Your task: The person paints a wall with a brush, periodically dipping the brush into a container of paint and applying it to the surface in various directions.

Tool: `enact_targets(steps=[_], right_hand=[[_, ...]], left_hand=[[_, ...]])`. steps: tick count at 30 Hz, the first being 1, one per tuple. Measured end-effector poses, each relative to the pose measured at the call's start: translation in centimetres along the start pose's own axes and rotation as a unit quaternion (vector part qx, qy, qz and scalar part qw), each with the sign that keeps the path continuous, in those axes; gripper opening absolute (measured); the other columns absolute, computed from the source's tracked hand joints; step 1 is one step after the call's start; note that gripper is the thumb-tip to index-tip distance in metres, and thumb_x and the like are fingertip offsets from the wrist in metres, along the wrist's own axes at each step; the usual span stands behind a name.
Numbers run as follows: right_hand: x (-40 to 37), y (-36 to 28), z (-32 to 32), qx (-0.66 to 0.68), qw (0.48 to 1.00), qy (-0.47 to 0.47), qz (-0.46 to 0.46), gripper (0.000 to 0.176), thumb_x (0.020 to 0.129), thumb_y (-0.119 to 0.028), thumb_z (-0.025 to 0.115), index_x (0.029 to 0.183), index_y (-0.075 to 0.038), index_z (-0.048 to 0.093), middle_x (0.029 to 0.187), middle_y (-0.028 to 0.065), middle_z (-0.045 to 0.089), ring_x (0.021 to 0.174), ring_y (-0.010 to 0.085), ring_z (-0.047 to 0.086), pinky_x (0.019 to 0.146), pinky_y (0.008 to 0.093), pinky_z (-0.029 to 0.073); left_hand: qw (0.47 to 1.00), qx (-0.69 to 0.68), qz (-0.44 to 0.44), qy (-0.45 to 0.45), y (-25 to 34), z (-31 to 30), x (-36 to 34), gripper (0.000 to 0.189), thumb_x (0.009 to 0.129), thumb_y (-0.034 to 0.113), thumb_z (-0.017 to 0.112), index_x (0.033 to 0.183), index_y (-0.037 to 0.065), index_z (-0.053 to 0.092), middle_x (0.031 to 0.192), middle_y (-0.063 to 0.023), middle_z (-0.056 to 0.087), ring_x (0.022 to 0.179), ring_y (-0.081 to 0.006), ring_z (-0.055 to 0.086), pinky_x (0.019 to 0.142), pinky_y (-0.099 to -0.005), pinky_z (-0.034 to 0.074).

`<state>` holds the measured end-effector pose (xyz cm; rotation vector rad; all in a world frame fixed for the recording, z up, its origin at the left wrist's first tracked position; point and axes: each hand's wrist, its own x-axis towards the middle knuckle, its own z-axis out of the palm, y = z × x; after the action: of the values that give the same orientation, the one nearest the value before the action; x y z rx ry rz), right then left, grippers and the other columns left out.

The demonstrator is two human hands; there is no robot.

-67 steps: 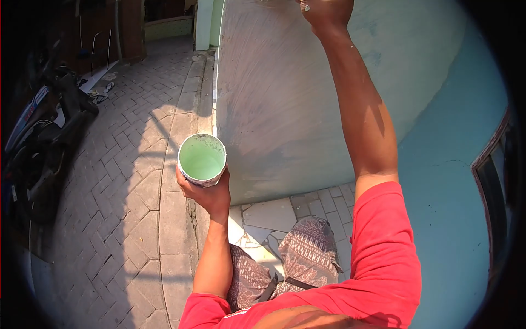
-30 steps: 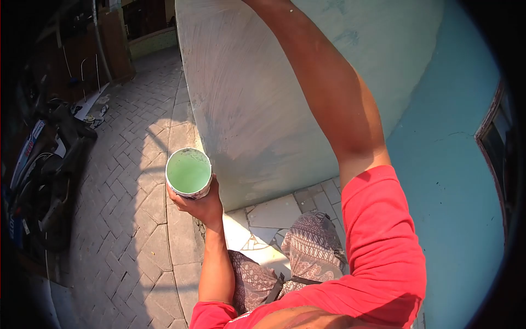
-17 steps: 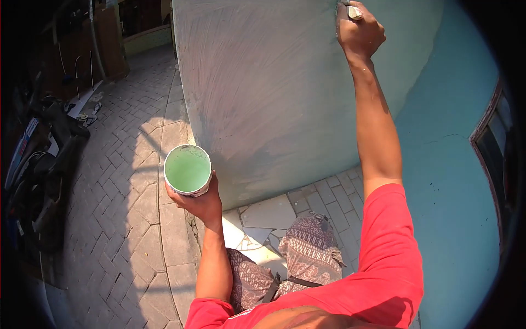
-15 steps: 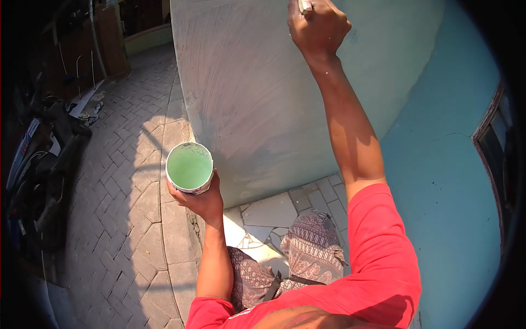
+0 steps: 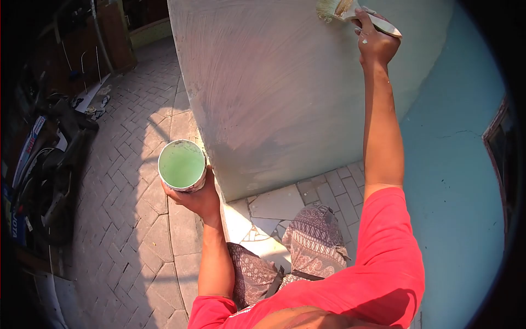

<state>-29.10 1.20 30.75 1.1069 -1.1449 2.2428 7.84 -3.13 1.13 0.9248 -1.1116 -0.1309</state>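
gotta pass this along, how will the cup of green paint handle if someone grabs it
The paint cup may tip or slosh, being open-topped and holding liquid. Its smeared outside could feel slippery, and the liquid probably makes it somewhat heavy.

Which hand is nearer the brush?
Right. The right hand grips the brush; the left hand is well away, lower and further left in view, around the cup.

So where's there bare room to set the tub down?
Widest is the paving between the motorbike and the left hand, holding the tub. A smaller tiled patch lies between the wall and patterned trousers. Crowded: around the motorbike and where the right hand holds the brush.
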Motion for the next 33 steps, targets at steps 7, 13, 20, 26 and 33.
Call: enact_targets(steps=[7,13,20,26,33], right_hand=[[1.2,-0.2,-3.1,-0.375,0.902,0.106,-0.188,0.022,0.083,-0.020,0.083,0.100,-0.007,0.079,0.095,0.0054,0.080,0.079,0.0175,0.077,0.070,0.0281,0.059],[-16.6,0.9,4.4,-0.245,0.824,-0.208,-0.467,0.023,0.073,-0.012,0.075,0.095,-0.017,0.078,0.097,0.0092,0.076,0.077,0.0259,0.074,0.063,0.0345,0.059],[-26.7,2.7,2.6,-0.079,0.836,-0.464,-0.282,0.013,0.078,-0.012,0.078,0.090,-0.016,0.077,0.091,0.0018,0.074,0.073,0.0229,0.071,0.064,0.0329,0.056],[-2.6,-6.0,4.3,-0.083,0.927,-0.254,-0.264,0.009,0.087,-0.004,0.077,0.094,0.002,0.076,0.081,0.0116,0.077,0.072,0.0089,0.068,0.064,0.0273,0.053],[2.6,-6.9,5.3,-0.252,0.817,-0.079,-0.512,0.012,0.091,-0.015,0.071,0.096,-0.007,0.078,0.090,0.0133,0.075,0.075,0.0345,0.072,0.064,0.0391,0.055]], left_hand=[[0.999,-0.009,-0.030,-0.026,0.6,0.3,-0.2,0.108,0.063,0.007,0.097,0.148,-0.001,0.031,0.137,-0.0173,0.051,0.131,-0.0322,0.049,0.113,-0.0439,0.036],[1.000,0.020,0.000,0.009,0.0,0.1,0.2,0.112,0.061,0.010,0.097,0.150,-0.001,0.029,0.136,-0.0200,0.054,0.128,-0.0360,0.053,0.111,-0.0499,0.037],[0.999,0.031,0.014,0.024,-0.9,-0.7,0.4,0.111,0.062,0.009,0.097,0.149,-0.001,0.029,0.137,-0.0212,0.054,0.128,-0.0358,0.054,0.111,-0.0497,0.038],[0.999,0.018,-0.004,0.027,0.2,-0.1,0.3,0.109,0.061,0.010,0.097,0.148,-0.001,0.032,0.137,-0.0206,0.056,0.127,-0.0363,0.055,0.110,-0.0494,0.039],[0.999,0.018,0.013,0.024,0.7,0.5,0.2,0.108,0.061,0.012,0.097,0.148,0.000,0.034,0.132,-0.0189,0.060,0.123,-0.0358,0.059,0.108,-0.0491,0.041]])
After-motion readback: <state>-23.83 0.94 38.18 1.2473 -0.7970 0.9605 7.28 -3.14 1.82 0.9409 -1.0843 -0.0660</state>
